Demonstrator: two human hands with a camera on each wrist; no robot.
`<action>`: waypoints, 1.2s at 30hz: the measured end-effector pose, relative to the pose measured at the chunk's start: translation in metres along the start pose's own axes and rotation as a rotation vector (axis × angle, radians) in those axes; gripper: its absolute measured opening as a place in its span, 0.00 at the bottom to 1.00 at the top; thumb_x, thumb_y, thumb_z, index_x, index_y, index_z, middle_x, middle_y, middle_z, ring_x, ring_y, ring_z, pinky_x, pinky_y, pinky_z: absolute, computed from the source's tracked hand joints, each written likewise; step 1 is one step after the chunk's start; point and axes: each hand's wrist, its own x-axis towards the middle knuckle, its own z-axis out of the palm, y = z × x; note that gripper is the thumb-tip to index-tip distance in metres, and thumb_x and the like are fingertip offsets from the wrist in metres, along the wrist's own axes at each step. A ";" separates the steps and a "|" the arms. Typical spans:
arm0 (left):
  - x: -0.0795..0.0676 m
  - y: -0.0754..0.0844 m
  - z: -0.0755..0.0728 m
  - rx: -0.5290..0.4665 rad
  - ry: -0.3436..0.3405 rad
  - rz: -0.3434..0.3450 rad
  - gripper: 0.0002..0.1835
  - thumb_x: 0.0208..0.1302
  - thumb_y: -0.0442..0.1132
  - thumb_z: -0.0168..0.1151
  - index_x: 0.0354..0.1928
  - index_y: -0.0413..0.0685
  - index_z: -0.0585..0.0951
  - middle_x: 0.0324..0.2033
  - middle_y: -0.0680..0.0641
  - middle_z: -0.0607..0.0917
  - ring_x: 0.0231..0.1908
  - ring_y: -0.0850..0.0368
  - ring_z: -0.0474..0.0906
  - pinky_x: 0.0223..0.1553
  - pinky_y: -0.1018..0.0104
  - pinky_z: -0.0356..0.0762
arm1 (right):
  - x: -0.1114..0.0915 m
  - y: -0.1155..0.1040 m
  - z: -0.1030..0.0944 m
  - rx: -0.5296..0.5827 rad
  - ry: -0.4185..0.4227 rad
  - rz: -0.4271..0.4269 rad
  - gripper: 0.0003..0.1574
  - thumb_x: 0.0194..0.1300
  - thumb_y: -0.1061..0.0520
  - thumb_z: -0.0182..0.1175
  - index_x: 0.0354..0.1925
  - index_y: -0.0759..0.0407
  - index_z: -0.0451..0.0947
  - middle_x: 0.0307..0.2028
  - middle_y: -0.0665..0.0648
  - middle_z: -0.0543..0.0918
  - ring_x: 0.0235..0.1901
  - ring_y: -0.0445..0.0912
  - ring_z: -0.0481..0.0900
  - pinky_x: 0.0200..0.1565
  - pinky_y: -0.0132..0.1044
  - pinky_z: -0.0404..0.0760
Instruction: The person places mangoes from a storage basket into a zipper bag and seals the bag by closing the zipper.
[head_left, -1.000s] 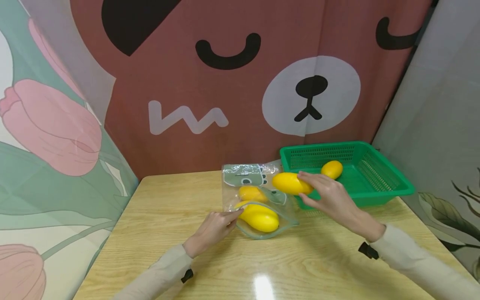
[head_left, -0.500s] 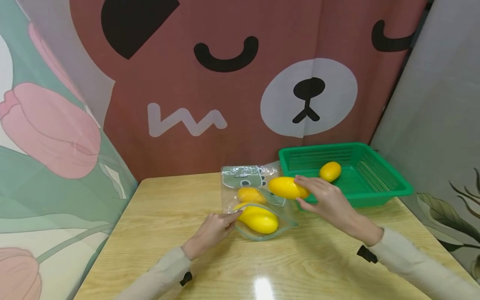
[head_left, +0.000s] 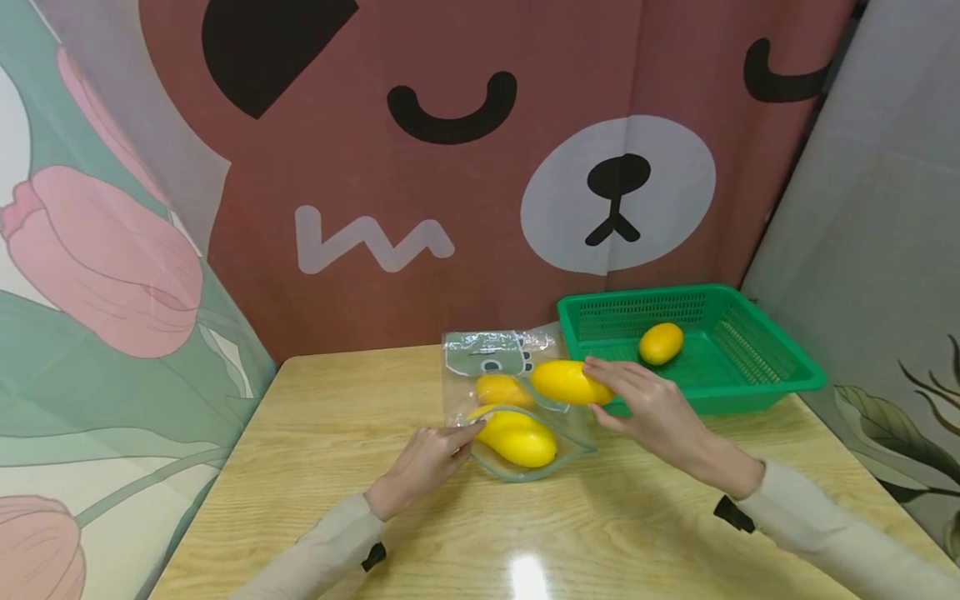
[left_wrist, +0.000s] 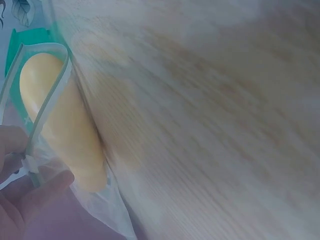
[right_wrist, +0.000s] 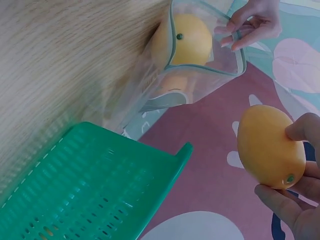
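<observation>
My left hand (head_left: 422, 465) pinches the mouth edge of a clear zip bag (head_left: 483, 354) with a green cartoon print, lying on the table. The bag's mouth gapes towards me. Inside are a yellow mango (head_left: 525, 442) near the opening and another yellow fruit (head_left: 501, 389) deeper in. In the left wrist view, finger and thumb grip the bag beside its white slider (left_wrist: 30, 164). Above the bag's right side, my right hand (head_left: 663, 417) holds a yellow mango (head_left: 562, 382) by one end. The right wrist view shows a green stem spot on this mango (right_wrist: 270, 145).
A green plastic basket (head_left: 806, 377) stands at the back right, close to the bag. One yellow mango (head_left: 661, 343) lies in it. The wooden table (head_left: 637, 533) ends at a brown bear-print curtain (head_left: 360, 308) behind.
My right hand has carried its mango a little left and down, from beside the basket's near corner to over the bag. The left hand keeps its grip on the bag's edge.
</observation>
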 end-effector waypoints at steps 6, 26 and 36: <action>0.000 0.001 -0.001 -0.001 -0.013 -0.015 0.24 0.57 0.24 0.67 0.58 0.39 0.82 0.18 0.54 0.82 0.14 0.73 0.47 0.15 0.83 0.48 | 0.000 -0.007 0.000 0.020 -0.006 -0.026 0.35 0.74 0.38 0.46 0.53 0.67 0.81 0.53 0.63 0.83 0.45 0.55 0.83 0.32 0.41 0.84; 0.000 0.000 -0.001 0.021 -0.032 -0.025 0.23 0.59 0.25 0.67 0.57 0.40 0.82 0.18 0.54 0.81 0.15 0.72 0.49 0.15 0.82 0.48 | -0.003 -0.024 -0.001 0.066 -0.028 -0.055 0.28 0.74 0.45 0.51 0.55 0.65 0.80 0.55 0.62 0.82 0.48 0.56 0.82 0.33 0.36 0.84; 0.001 0.000 0.000 0.017 -0.023 -0.016 0.23 0.58 0.25 0.67 0.57 0.41 0.82 0.16 0.55 0.79 0.14 0.72 0.49 0.15 0.82 0.48 | -0.003 -0.028 -0.001 0.072 0.021 -0.100 0.27 0.74 0.45 0.53 0.54 0.64 0.81 0.53 0.62 0.83 0.46 0.54 0.83 0.31 0.34 0.83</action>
